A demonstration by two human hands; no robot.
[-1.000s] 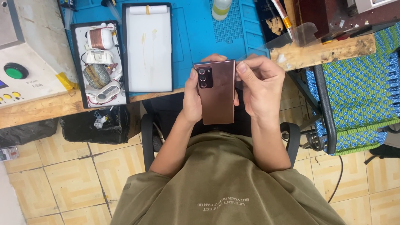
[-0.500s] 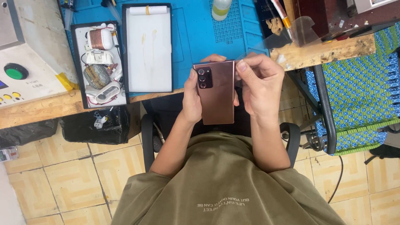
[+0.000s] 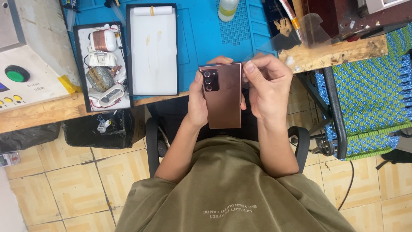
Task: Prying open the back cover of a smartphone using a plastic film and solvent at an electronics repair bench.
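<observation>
Left hand (image 3: 198, 103) wraps bronze phone (image 3: 224, 96), back side up, held over lap, near desk (image 3: 38, 116) edge. Right hand (image 3: 267, 88) pinches clear film (image 3: 257, 58) at phone's right edge. I judge peeling step; next needs slow, steady pull.

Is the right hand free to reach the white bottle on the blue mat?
Probably not as it stands: the right hand is pinching a clear film beside the phone, though nothing blocks the way to the white bottle.
</observation>
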